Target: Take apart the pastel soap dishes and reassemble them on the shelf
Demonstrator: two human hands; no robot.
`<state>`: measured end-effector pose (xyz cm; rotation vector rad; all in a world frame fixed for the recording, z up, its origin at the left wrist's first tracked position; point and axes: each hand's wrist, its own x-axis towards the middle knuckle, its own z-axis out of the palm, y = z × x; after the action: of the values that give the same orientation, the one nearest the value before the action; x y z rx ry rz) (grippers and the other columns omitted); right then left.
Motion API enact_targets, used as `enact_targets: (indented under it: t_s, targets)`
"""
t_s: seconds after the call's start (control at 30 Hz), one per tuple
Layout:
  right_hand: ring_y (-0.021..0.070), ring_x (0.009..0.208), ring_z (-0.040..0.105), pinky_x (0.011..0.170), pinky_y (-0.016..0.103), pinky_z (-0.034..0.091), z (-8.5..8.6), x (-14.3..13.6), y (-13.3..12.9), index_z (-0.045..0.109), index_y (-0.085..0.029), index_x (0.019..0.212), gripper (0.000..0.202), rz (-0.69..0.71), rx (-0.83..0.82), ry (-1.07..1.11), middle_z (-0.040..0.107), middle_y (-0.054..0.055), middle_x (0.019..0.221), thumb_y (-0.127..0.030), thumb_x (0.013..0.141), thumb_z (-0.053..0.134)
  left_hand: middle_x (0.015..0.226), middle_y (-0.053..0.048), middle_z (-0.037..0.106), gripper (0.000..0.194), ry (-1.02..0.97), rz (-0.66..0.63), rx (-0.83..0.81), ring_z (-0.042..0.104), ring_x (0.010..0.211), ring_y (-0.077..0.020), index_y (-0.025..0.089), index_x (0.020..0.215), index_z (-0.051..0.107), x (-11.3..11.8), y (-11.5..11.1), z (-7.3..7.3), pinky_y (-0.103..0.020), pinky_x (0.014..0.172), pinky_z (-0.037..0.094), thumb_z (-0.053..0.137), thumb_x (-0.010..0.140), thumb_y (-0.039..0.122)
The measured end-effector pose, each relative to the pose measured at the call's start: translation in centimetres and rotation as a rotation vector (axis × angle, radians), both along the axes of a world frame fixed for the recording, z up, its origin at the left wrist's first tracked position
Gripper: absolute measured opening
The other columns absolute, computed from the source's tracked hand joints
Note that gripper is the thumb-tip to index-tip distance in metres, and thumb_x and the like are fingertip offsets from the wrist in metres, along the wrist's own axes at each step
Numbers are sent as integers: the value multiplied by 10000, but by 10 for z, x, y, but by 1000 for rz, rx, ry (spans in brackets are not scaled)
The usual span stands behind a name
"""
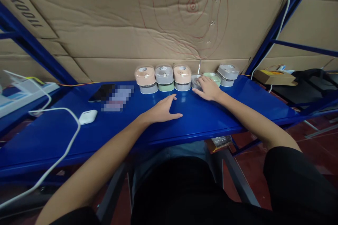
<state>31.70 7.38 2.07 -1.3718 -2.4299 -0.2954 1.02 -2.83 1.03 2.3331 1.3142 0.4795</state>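
Note:
My left hand (163, 110) hovers over the front middle of the blue table, thumb and fingers apart, with nothing in it. At the back, my right hand (208, 88) has its fingers over a low grey plastic box (194, 83) and its thumb at the near side, partly hiding it. A light green box (212, 77) stands just behind that hand. To the left are three two-high stacks of rounded boxes with clear lids: peach on grey (145, 77), grey on green (164, 76) and peach on grey (182, 76). Farther right, a grey box (228, 73) sits slightly askew on another.
On the blue table (132, 130) lie a black phone (100, 93) and a white earphone case (88, 116). A white cable (68, 144) crosses the left side. Cardboard (105, 17) walls the back between blue posts. An open carton (276, 77) stands at the right.

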Motion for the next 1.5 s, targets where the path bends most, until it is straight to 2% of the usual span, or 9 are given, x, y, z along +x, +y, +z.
enact_targets:
  t_s: [0.17,0.33,0.5,0.63,0.93,1.03,1.13,1.27,1.5]
  targets:
    - [518,1302,660,1098,655,538,22,-5,-34,702,-77,1349,746,-242,40,92,705,310,1365,-714,1044,461,1745,-249,511,1097,-7,-12,16,531,1605,-443,159,1726,369,-1,2,-2,-554,1320,441,780,863,697]
    - [525,1140,739,927,649,600,31,-11,-50,636,-104,1470,801,-372,-239,13,649,325,1440,-687,924,706,1725,-246,536,1101,-37,-8,29,545,1594,-442,166,1733,362,-2,3,-3,-569,1314,450,804,862,674]
    - [478,1226,711,1014,606,603,47,10,-55,645,-196,1417,801,12,-384,-28,677,210,1412,-512,732,913,1668,-271,578,1152,-79,40,22,548,1586,-447,119,1737,348,0,2,-2,-580,1313,453,817,856,695]
    - [423,1362,664,1151,589,565,50,15,-57,617,-259,1517,918,375,-486,113,673,143,1505,-651,746,924,1674,-278,567,1240,-150,34,36,547,1577,-468,145,1736,358,0,4,-6,-621,1313,444,900,779,717]
    - [415,1381,670,1166,598,566,14,-35,-68,558,-267,1639,1016,600,-360,244,683,167,1561,-706,797,919,1695,-228,556,1266,-264,-115,92,533,1579,-481,230,1731,385,-1,4,-6,-658,1305,445,1010,696,605]
    - [377,1277,724,1105,573,602,23,-21,-60,591,-254,1598,940,559,-387,296,743,145,1474,-754,846,853,1582,-201,644,1238,-318,-132,107,617,1488,-448,265,1756,345,-2,4,-5,-660,1269,477,994,743,555]
    - [345,1117,773,1003,539,639,32,9,-44,620,-234,1563,878,350,-446,271,797,134,1349,-796,903,759,1548,-180,648,1185,-287,-140,129,634,1455,-417,273,1772,354,-2,0,-1,-629,1277,480,961,782,509]
    - [417,1173,779,1046,574,637,26,45,-17,649,-217,1559,996,32,-438,195,794,178,1384,-797,776,858,1683,-115,541,779,-144,-204,104,531,1578,-405,328,1571,686,0,-5,5,-581,1348,426,907,856,546]
    - [483,1395,679,1191,638,563,10,49,-2,645,-198,1581,1100,2,-405,60,722,212,1522,-806,705,917,1703,-97,563,511,-154,-232,98,540,1583,-388,341,1404,831,-1,0,0,-606,1365,393,831,953,582]
